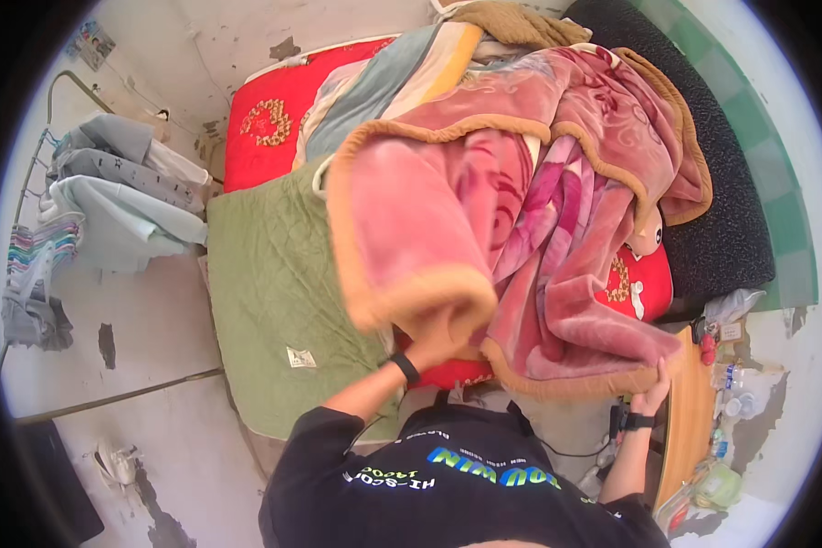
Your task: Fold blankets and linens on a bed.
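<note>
A thick pink plush blanket [411,210] with a tan border and dark red floral patterns lies bunched over the bed. My left hand [438,343] grips its near edge, where the border folds over and hides some fingers. At the blanket's near right corner, my right hand [651,391] is closed on the tan border. Between the hands the fabric hangs in loose folds, with magenta and white patches in the middle. Under its left side lies a green quilted cover [265,292] with a small white label.
Red bedding [247,164] covers the mattress, with a striped quilt [384,91] at the far side. A dark padded headboard [731,210] stands right. Clothes [123,205] hang on a rack at left. A wooden tabletop [685,429] with small items is near my right arm.
</note>
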Demonstrator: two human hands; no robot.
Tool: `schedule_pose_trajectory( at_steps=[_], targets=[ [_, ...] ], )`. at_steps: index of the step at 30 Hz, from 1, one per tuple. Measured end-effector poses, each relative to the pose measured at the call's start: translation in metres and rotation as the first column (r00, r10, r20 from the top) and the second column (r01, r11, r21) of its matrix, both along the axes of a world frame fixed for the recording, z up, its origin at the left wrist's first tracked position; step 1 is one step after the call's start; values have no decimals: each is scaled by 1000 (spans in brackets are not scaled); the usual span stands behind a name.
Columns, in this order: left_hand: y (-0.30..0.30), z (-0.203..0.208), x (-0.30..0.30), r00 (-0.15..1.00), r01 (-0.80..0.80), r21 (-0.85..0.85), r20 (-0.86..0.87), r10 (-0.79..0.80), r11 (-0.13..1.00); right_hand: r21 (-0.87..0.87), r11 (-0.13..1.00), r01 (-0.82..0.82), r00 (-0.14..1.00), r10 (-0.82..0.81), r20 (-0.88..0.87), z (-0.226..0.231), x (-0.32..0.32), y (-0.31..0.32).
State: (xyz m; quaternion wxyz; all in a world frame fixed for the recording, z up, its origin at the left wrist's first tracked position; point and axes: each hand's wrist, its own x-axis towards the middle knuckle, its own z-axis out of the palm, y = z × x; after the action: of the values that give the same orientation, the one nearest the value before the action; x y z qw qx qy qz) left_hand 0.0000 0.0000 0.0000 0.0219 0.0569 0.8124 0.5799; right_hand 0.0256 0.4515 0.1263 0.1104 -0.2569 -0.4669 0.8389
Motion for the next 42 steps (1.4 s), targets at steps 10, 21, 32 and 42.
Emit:
schedule_pose_trajectory(
  at_steps=[10,21,32,42],
  targets=[
    [-13,-49,23,765,-337,690,597,-241,641,595,799,85,996,-87,-25,-36,-29,-64],
    [128,-125,20,328,-403,269,935,-136,875,629,750,204,977,-200,-79,-28,-54,-21],
    [-154,63,-18,813,-520,472,529,243,712,600,631,492,869,-313,-383,106,-136,213],
    [-298,309,103,813,-566,-32,145,564,824,594,639,490,642,196,-741,228,-171,-6]
  ],
)
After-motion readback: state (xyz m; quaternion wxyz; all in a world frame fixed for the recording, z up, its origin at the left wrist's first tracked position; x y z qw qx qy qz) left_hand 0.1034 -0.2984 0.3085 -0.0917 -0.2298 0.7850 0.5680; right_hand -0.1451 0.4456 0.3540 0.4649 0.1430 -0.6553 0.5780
